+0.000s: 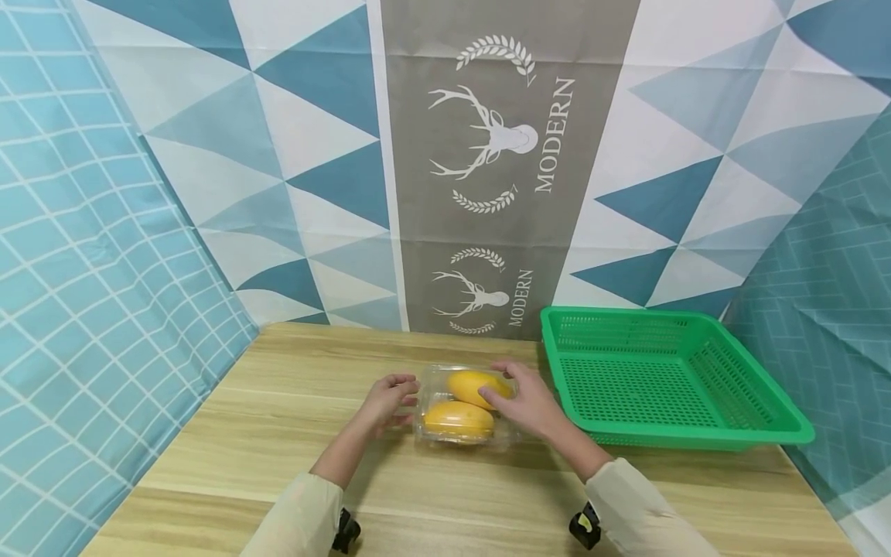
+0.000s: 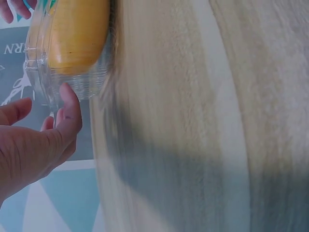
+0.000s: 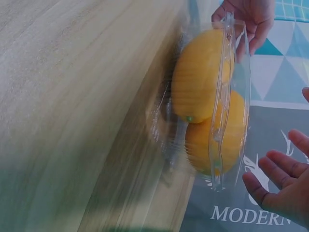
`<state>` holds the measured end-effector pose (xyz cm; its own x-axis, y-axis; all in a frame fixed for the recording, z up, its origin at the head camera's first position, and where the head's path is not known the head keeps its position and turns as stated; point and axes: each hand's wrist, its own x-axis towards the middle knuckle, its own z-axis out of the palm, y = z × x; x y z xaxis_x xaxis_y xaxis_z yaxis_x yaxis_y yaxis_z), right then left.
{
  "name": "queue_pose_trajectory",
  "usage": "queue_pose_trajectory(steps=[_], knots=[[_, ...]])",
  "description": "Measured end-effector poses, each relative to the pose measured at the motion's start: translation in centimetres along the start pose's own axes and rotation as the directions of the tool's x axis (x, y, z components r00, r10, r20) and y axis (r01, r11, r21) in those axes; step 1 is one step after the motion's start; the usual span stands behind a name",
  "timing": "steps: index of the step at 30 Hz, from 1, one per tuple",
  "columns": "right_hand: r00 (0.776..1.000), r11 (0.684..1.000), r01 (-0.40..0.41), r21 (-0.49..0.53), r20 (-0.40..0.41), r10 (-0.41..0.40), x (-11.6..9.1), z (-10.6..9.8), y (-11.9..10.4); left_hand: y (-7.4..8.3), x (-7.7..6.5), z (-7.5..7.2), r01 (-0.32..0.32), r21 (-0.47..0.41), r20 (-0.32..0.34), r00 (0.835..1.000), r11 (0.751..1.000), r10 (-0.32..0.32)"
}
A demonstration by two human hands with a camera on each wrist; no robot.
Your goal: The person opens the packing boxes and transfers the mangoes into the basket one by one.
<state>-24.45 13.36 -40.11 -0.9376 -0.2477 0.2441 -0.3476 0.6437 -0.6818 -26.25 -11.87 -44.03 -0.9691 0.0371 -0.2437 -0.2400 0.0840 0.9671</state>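
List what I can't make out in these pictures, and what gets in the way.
- Rear fruit, head view: one edge is covered by the right hand.
- Front fruit, left wrist view: far end cut off by the top edge.
- Whether the left hand touches the clear box, left wrist view: fingertips overlap see-through plastic.
- Right hand, right wrist view: partly cut off by the right edge.

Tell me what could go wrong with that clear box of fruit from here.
If tilted, the clear box may let its two rounded yellow fruits shift. The right hand, fingers spread beside the box, might slip on the glossy plastic. The green basket stands close to that hand and could get bumped.
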Motion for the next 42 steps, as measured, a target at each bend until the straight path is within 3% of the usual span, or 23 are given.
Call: queue_pose_trajectory(steps=[6, 15, 29, 42], knots=[[1.0, 1.0, -0.008, 0.008, 0.002, 0.008, 0.0, 0.4, -0.2, 0.2, -0.1, 0.3, -0.002, -0.001, 0.025, 1.0, 1.0, 0.002], [1.0, 1.0, -0.014, -0.017, 0.027, 0.015, 0.0, 1.2, -0.5, -0.2, 0.4, 0.5, 0.002, -0.004, 0.01, 1.0, 1.0, -0.002], [0.981, 0.975, 0.188, -0.117, 0.069, -0.181, 0.4, 3.3, -1.9, -0.2, 0.4, 0.4, 0.014, 0.005, 0.012, 1.0, 1.0, -0.014], [0.967, 0.935, 0.241, -0.26, 0.151, -0.207, 0.3, 4.5, -3.1, -0.4, 0.6, 0.3, 0.024, -0.013, 0.016, 1.0, 1.0, -0.024]])
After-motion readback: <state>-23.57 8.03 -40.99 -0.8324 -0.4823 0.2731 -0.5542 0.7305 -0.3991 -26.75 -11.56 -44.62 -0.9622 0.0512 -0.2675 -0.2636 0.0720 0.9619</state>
